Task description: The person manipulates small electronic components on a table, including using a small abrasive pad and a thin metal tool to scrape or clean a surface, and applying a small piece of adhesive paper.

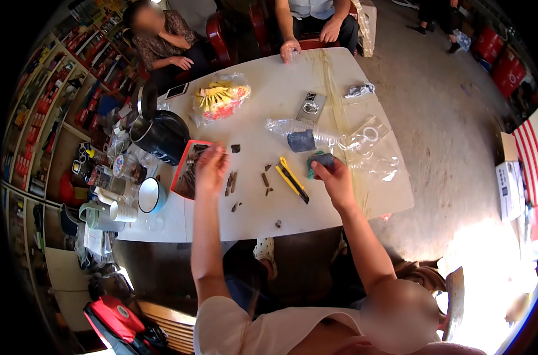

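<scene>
My left hand (210, 171) is raised at the right edge of a red open box (187, 155) of dark brown pieces. Its fingers are pinched together, and whatever they may hold is too small to make out. Over the table's right part, my right hand (339, 184) grips a dark grey piece (323, 160), with something teal (311, 167) beside it. A yellow utility knife (292, 180) lies between my hands. Small brown pieces (265, 180) and a dark square bit (235, 148) are scattered nearby. Beyond my right hand, a dark grey cylinder-like piece (301, 141) lies against clear plastic packaging (325, 137).
A bag of bananas (222, 98), a phone (177, 90) and a grey phone-shaped thing (311, 106) lie farther back on the white table (257, 219). A black kettle (160, 135), an enamel mug (152, 196) and cups crowd the left. Two people sit across the table.
</scene>
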`<state>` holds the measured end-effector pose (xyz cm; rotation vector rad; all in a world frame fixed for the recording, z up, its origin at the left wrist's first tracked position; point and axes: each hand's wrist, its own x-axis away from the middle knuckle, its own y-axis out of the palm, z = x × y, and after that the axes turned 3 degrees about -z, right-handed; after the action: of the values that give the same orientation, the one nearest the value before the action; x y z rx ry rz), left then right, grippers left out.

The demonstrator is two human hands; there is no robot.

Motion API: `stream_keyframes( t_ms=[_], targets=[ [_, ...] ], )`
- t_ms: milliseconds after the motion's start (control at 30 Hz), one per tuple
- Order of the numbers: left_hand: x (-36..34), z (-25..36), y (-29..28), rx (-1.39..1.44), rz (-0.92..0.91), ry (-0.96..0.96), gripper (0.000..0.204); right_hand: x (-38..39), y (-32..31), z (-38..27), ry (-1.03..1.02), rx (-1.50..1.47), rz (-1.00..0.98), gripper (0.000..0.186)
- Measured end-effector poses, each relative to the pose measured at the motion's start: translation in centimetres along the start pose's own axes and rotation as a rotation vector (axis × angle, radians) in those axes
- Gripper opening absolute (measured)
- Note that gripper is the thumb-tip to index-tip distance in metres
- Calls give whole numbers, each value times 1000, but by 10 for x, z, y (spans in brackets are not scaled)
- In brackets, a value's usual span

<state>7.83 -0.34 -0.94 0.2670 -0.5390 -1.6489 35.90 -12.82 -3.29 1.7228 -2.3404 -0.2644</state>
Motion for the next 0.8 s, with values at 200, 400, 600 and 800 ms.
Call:
stream_keyframes(
  t_ms=[200, 400, 600, 800],
  targets=[
    [53, -59, 82, -99, -291, -118, 16, 2, 9, -5, 126, -439, -129, 12],
    [69, -78, 111, -186, -301, -37, 12, 10, 19, -5, 84, -509, -233, 9],
    [66, -75, 107, -203, -288, -52, 10, 14, 28, 9, -21, -321, -130, 10],
    [64, -78, 99, -272, -219, 11, 9, 14, 39, 16, -140, -79, -76, 11]
  ],
)
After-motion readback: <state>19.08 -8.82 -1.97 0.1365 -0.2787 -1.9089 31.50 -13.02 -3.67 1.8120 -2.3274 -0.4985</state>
